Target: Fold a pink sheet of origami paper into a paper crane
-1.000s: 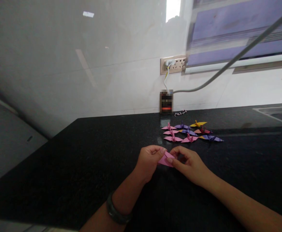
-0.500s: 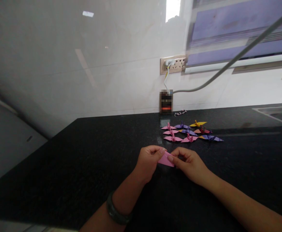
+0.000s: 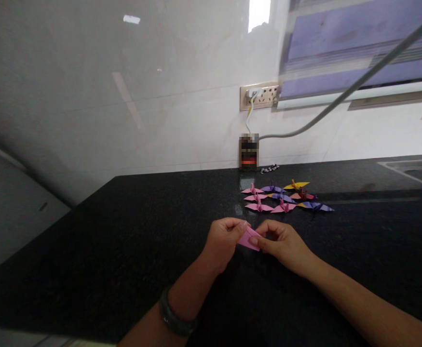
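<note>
A folded piece of pink origami paper (image 3: 247,239) is held between my two hands, over the dark countertop. My left hand (image 3: 224,240) pinches its left side, thumb on top. On the right side, my right hand (image 3: 282,245) grips the paper between thumb and fingers. Parts of the paper are hidden under the fingers. Just beyond my hands stand several folded paper cranes: pink ones such as this pink crane (image 3: 259,206), purple ones such as this purple crane (image 3: 315,206), and a yellow crane (image 3: 296,185).
The black speckled countertop (image 3: 98,231) runs to a pale tiled wall (image 3: 167,120). Against it stands a small blurred-out box (image 3: 249,153), with a patterned strap-like thing (image 3: 269,169) beside it. A grey cable (image 3: 326,111) crosses the wall near a socket panel (image 3: 259,96).
My right thumb has shifted slightly down and left on the pink paper, and its lower right corner sits a little differently. My left hand stays nearly still.
</note>
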### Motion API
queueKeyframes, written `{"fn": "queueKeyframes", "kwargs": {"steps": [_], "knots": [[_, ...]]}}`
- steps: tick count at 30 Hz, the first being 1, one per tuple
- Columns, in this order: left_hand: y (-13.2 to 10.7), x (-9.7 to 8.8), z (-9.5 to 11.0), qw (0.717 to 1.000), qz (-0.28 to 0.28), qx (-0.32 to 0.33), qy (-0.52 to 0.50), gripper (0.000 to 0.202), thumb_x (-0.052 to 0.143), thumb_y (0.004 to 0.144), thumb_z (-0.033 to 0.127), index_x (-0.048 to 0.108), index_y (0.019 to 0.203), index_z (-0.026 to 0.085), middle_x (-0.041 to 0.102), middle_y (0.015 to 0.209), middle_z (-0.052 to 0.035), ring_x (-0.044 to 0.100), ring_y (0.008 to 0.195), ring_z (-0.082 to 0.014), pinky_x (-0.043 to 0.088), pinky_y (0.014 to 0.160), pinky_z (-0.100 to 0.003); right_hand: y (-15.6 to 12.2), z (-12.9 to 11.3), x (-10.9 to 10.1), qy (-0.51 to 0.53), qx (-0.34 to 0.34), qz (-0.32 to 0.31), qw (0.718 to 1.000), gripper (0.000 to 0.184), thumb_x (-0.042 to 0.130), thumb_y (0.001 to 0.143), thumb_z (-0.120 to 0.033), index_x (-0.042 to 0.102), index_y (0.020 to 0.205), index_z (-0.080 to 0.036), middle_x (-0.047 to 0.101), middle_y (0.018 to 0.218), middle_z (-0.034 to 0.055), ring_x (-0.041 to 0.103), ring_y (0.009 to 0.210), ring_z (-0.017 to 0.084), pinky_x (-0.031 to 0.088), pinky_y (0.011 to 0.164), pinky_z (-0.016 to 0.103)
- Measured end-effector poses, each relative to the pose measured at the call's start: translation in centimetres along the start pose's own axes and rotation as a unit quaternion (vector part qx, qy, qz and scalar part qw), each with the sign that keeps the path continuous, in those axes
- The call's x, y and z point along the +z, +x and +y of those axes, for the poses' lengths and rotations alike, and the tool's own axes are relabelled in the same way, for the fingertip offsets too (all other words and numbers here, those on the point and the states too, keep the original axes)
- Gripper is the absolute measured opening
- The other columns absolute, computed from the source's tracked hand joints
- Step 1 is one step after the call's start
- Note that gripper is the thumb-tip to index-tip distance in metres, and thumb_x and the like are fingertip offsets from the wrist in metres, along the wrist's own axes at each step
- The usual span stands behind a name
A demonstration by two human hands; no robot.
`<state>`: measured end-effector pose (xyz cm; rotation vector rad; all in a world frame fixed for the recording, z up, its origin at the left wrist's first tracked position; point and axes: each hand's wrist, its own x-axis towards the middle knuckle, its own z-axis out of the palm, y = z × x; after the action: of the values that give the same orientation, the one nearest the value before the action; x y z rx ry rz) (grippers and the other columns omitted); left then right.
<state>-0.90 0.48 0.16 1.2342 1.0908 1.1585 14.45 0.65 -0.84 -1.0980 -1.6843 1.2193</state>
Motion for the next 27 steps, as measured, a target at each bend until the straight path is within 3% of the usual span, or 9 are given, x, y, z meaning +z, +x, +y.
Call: {"fn": "queueKeyframes", "kwargs": {"steps": [8, 17, 23, 27], "knots": [[-0.08, 0.06, 0.14, 1.0, 0.008, 0.003, 0.005, 0.024, 0.058, 0.067, 0.034, 0.063, 0.07, 0.011, 0.059, 0.063, -0.0037, 0.05, 0.056, -0.012, 0.037, 0.053, -0.022, -0.13, -0.55, -0.23, 0.002, 0.014, -0.062, 0.998, 0.02, 0.05, 0.075, -0.032, 0.058, 0.075, -0.014, 0.055, 0.064, 0.0005, 0.047, 0.052, 0.008, 0.039, 0.047, 0.019], [0.28, -0.16, -0.52, 0.997, -0.012, -0.051, -0.058, 0.049, 0.041, 0.073, 0.052, 0.062, 0.082, 0.009, 0.053, 0.056, -0.0025, 0.045, 0.048, -0.0102, 0.034, 0.048, -0.022, -0.05, -0.25, -0.24, -0.007, 0.021, -0.065, 0.998, 0.023, 0.048, 0.076, -0.035, 0.057, 0.072, -0.013, 0.054, 0.062, 0.0002, 0.047, 0.051, 0.008, 0.039, 0.047, 0.018], [0.27, -0.25, -0.28, 0.999, -0.02, -0.023, -0.018, 0.031, 0.055, 0.069, 0.038, 0.061, 0.085, 0.012, 0.057, 0.066, -0.003, 0.049, 0.056, -0.0109, 0.036, 0.052, -0.021, -0.07, -0.18, -0.27, 0.001, 0.026, -0.06, 0.998, 0.021, 0.052, 0.074, -0.034, 0.059, 0.073, -0.015, 0.054, 0.061, -0.0003, 0.048, 0.052, 0.009, 0.04, 0.046, 0.018], [0.28, -0.2, -0.3, 1.0, -0.015, -0.012, -0.006, 0.024, 0.054, 0.07, 0.034, 0.061, 0.08, 0.013, 0.059, 0.068, -0.0034, 0.051, 0.057, -0.0118, 0.037, 0.053, -0.022, -0.03, 0.01, -0.26, -0.004, 0.019, -0.054, 0.998, 0.02, 0.052, 0.073, -0.034, 0.058, 0.07, -0.015, 0.054, 0.06, -0.0007, 0.048, 0.051, 0.009, 0.04, 0.047, 0.019]]}}
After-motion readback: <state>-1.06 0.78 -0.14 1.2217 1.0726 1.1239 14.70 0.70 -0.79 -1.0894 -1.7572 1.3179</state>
